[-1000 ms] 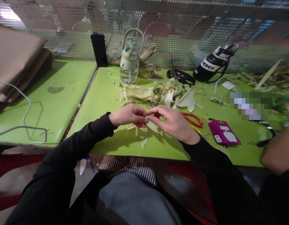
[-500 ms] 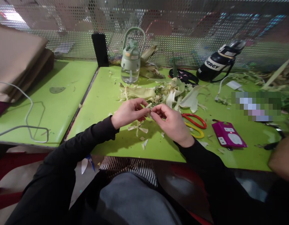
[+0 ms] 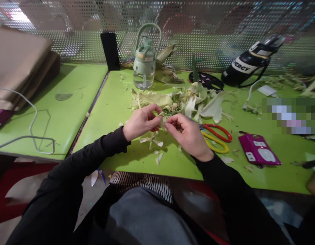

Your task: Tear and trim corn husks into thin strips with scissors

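Observation:
Between the fingertips of both hands is a small pale piece of corn husk (image 3: 162, 123). My left hand (image 3: 143, 122) pinches it from the left, thumb against fingers. On its other side my right hand (image 3: 189, 136) is closed in a pinch, its thumb and forefinger at the husk's edge. Below them on the table lies a small flower-like shape of pale husk strips (image 3: 151, 139). Just beyond my hands spreads a heap of torn corn husks (image 3: 190, 102). Scissors with red and yellow handles (image 3: 217, 133) lie beside my right hand, their blades partly hidden behind it.
On the green table (image 3: 96, 132) stand a pale green water bottle (image 3: 144, 64), a leaning black bottle (image 3: 246, 64) and a black phone-like slab (image 3: 110, 51). A purple power strip (image 3: 259, 149) lies right. Brown paper bags (image 3: 19, 64) and a white cable (image 3: 31, 115) are left.
The view has shifted slightly, so things on the right appear farther right. The husk piece between my fingers shows wider now. Another person's arm at the right edge has mostly left view.

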### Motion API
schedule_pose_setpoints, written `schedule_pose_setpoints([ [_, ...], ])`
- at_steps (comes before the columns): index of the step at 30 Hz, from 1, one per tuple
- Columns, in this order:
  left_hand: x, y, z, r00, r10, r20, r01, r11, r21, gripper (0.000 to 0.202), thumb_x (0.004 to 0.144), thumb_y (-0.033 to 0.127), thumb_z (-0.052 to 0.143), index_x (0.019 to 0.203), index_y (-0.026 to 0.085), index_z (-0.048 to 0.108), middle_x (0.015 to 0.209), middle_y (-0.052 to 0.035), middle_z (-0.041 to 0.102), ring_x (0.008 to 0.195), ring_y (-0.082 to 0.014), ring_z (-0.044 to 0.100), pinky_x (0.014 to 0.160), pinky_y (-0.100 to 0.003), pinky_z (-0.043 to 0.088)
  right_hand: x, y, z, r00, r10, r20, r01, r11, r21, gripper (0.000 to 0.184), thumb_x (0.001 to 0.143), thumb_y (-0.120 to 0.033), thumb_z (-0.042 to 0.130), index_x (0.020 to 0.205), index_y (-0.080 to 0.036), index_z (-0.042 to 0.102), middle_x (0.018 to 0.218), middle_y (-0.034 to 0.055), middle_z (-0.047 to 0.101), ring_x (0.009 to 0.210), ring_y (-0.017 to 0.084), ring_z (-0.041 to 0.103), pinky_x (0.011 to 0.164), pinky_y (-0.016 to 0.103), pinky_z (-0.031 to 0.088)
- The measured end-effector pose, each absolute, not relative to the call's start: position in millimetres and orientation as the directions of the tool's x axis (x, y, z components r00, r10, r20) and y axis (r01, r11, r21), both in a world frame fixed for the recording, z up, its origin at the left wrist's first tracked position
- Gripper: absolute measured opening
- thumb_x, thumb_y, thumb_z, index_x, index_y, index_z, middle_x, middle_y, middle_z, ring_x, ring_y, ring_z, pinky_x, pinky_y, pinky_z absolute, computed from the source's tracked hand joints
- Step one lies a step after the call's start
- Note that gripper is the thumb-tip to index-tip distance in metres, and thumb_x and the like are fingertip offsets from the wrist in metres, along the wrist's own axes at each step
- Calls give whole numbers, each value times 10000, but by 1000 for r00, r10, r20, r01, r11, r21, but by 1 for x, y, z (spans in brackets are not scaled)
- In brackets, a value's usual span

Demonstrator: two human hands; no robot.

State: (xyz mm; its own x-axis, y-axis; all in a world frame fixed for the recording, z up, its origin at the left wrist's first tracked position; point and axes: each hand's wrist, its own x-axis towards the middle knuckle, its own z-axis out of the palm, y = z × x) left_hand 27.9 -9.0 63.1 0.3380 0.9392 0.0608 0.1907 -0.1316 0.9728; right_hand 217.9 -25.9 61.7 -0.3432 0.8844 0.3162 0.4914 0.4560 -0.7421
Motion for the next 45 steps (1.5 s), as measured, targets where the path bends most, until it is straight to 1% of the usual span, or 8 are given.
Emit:
schedule_pose_setpoints([
  [6, 27, -9, 61, 346, 933, 98, 271, -200, 942, 111, 929, 245, 539, 982, 149, 526, 642, 4, 704, 549, -93, 681, 559, -193, 529, 217, -26, 58, -313, 896, 316, 458, 434, -776, 83, 905, -278, 621, 888, -198, 608, 771, 0, 685, 614, 113, 570, 553, 247, 452],
  [11, 27, -10, 63, 377, 917, 130, 353, -272, 895, 190, 913, 309, 575, 972, 129, 578, 716, -36, 724, 603, -104, 672, 578, -210, 488, 217, -25, 55, -319, 893, 318, 456, 439, -774, 173, 937, -363, 617, 972, -194, 636, 758, 7, 692, 635, 132, 615, 551, 249, 456],
  [14, 28, -11, 66, 390, 904, 176, 424, -346, 837, 128, 860, 226, 612, 946, 133, 598, 709, -10, 689, 601, -84, 600, 570, -210, 433, 216, -27, 55, -331, 859, 391, 535, 512, -672, 152, 967, -329, 574, 912, -199, 631, 729, 3, 679, 611, 131, 603, 560, 258, 446],
  [17, 29, -12, 69, 370, 906, 204, 519, -384, 763, 21, 820, 161, 608, 833, 147, 601, 647, 24, 605, 573, -73, 492, 558, -223, 372, 215, -29, 54, -357, 801, 481, 597, 592, -542, 131, 971, -282, 571, 890, -197, 627, 734, 8, 681, 623, 133, 603, 602, 268, 456],
  [23, 31, -11, 70, 347, 917, 195, 586, -374, 718, 90, 814, 163, 598, 729, 171, 568, 605, 37, 521, 553, -78, 418, 549, -239, 334, 213, -32, 51, -415, 743, 525, 626, 652, -427, 147, 986, -266, 550, 868, -201, 609, 718, 0, 657, 597, 123, 580, 580, 255, 439],
  [29, 30, -12, 72, 333, 919, 210, 615, -380, 691, 122, 798, 142, 589, 687, 169, 545, 569, 55, 451, 536, -72, 368, 534, -239, 300, 212, -33, 52, -422, 720, 551, 605, 677, -420, 130, 981, -246, 561, 870, -197, 607, 700, -11, 641, 588, 113, 568, 574, 245, 435],
  [42, 31, -11, 67, 323, 900, 293, 667, -436, 604, 126, 796, 116, 581, 676, 151, 576, 565, 51, 474, 520, -64, 343, 518, -225, 276, 211, -31, 46, -425, 678, 600, 577, 714, -398, 111, 971, -229, 562, 877, -196, 610, 708, -8, 646, 595, 114, 579, 580, 247, 452],
  [45, 31, -10, 64, 341, 883, 321, 663, -468, 584, 116, 796, 116, 576, 686, 152, 588, 566, 47, 496, 515, -64, 348, 513, -223, 275, 210, -31, 46, -404, 713, 573, 582, 683, -441, 128, 969, -253, 573, 859, -200, 613, 688, -13, 644, 580, 114, 581, 573, 250, 459],
])
